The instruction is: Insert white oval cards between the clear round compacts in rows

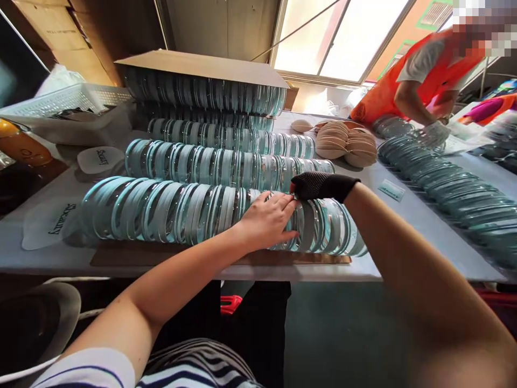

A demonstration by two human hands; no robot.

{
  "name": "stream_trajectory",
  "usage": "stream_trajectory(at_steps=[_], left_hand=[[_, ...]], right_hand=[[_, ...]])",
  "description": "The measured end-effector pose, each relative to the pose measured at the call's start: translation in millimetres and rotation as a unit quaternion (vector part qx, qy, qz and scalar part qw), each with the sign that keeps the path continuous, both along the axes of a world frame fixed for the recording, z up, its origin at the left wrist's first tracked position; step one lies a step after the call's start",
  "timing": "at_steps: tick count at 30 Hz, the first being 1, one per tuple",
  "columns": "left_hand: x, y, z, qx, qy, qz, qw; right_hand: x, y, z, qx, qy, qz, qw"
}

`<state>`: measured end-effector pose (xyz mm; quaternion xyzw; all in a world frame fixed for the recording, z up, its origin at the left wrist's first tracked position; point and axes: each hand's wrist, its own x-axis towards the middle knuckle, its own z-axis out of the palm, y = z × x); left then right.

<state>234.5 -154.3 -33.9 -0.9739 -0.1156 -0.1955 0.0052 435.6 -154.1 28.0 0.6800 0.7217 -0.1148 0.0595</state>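
Note:
Across the table in front of me lies a long row of clear curved plastic pieces [173, 210] with teal edges and pale bands, which look like face shields. My bare left hand [269, 218] rests on the right part of this row, fingers stretched out and thumb apart. Touching the row's top edge, my right hand [317, 186] wears a black dotted glove with the fingertips bare. Its fingers are curled inward beside the left fingertips, and what they pinch is hidden. A flat brown cardboard strip [133, 256] lies under the row's near side.
Behind are similar rows [194, 159], with a cardboard sheet [210, 67] over the farthest. Tan oval pads [345, 143] are stacked at the right. A white basket [36, 108] stands left. A person in an orange vest [424, 70] handles another row [448, 183] of pieces.

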Motion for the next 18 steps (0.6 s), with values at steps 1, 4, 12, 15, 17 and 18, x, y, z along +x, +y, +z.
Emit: stream_trajectory(at_steps=[1, 4, 12, 15, 17, 18], left_hand=[[0, 0, -0.1, -0.001, 0.002, -0.001, 1.000], [1, 2, 0.5, -0.011, 0.009, -0.005, 1.000], [0, -1, 4.0, -0.041, 0.028, 0.013, 0.999], [-2, -2, 5.3, -0.045, 0.035, 0.015, 0.998], [-4, 0, 9.1, -0.048, 0.040, 0.015, 0.998], [-4, 2, 12.2, -0.050, 0.044, 0.014, 0.998]], right_hand=[[0, -3, 1.1, -0.009, -0.011, 0.005, 1.000], [2, -23, 4.8, 0.043, -0.039, -0.023, 0.998], [-34, -150, -72.6, 0.248, 0.017, -0.067, 0.966], [-63, -185, -128.3, 0.265, -0.033, -0.086, 0.960], [-73, -197, -151.1, 0.280, -0.042, -0.088, 0.955], [-74, -199, -154.7, 0.287, -0.037, -0.082, 0.954]])
